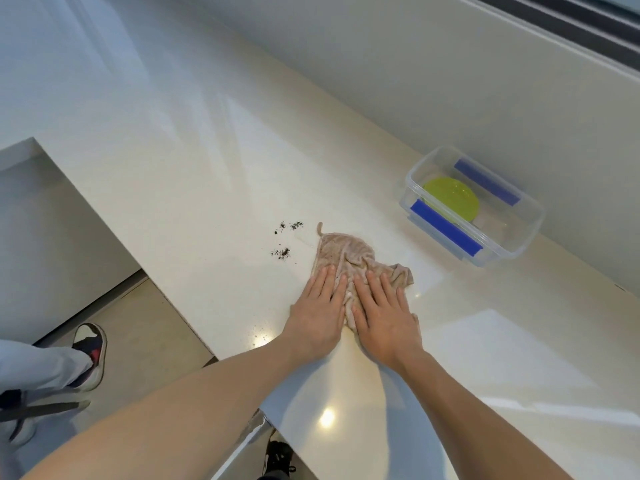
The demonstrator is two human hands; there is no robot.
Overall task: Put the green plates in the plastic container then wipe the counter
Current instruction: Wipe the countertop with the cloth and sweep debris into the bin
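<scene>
Obs.: both hands lie flat on a crumpled beige cloth [349,265] near the front edge of the white counter [194,174]. The left hand [318,306] and right hand [384,317] sit side by side, nearly touching, fingers straight and close together, palms down — neither hand grips or pinches the cloth; they press it to the surface. Judgement: flat palms spread the load over the cloth so it drags evenly instead of bunching, which suits a wipe better than a fist-hold. The far part of the cloth fans out ahead of the fingertips, one corner with a small loop pointing away from the person. Just beyond and left of that corner lie dark crumbs [285,237] in a few small scattered clusters, apart from the cloth and not yet covered by it; a faint smear shows between crumbs and cloth. The cloth's leading edge faces them, so the likely next stroke is forward and leftward over that patch. The clear plastic container [526,237] stands at the back of the counter close to the wall, well to the right of the cloth, lid off, blue latch strips along its two long sides. A green plate [452,199] rests inside it, leaning slightly; whether more than one is stacked there I cannot tell. No green plate is seen on the counter, so the plate step looks finished and the container is parked clear of the wiping path — wiping is the step in hand.
</scene>
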